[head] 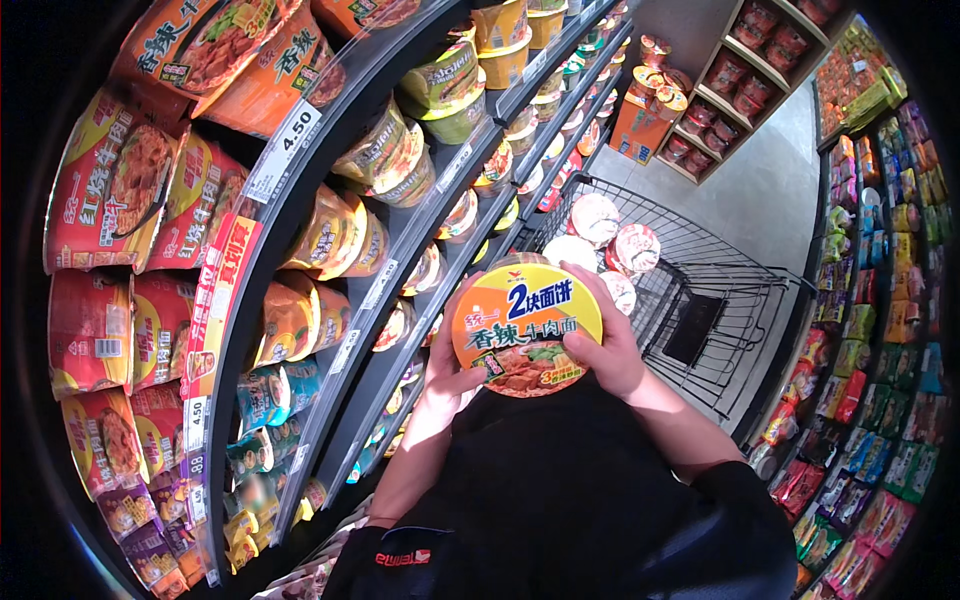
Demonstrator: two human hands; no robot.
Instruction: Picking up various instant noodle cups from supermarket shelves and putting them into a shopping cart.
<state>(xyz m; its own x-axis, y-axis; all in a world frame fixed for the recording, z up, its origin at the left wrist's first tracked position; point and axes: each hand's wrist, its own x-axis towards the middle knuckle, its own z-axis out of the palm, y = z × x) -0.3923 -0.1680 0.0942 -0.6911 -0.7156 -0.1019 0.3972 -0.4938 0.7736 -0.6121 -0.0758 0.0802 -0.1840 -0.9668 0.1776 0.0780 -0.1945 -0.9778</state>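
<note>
Between my two hands is an instant noodle bowl with an orange and yellow printed lid (517,341), its lid facing up at me. My left hand (451,367) grips its left side, thumb at the lid's lower edge. On the right side my right hand (609,341) holds the rim, with its thumb lying on the lid. The bowl's underside and most of its wall are hidden beneath the lid. Just past my hands stands a black wire shopping cart (720,240). Several round noodle bowls (636,247) with whitish and red tops lie in the cart's far left part.
Shelves on my left carry red noodle bowls (109,180), yellow bowls (322,232) and price tags (283,154). Ahead stand an orange carton (637,135) topped with bowls and a wooden rack (724,90). Along the right run shelves of bagged goods (870,322). Grey floor (765,150) shows beyond the cart.
</note>
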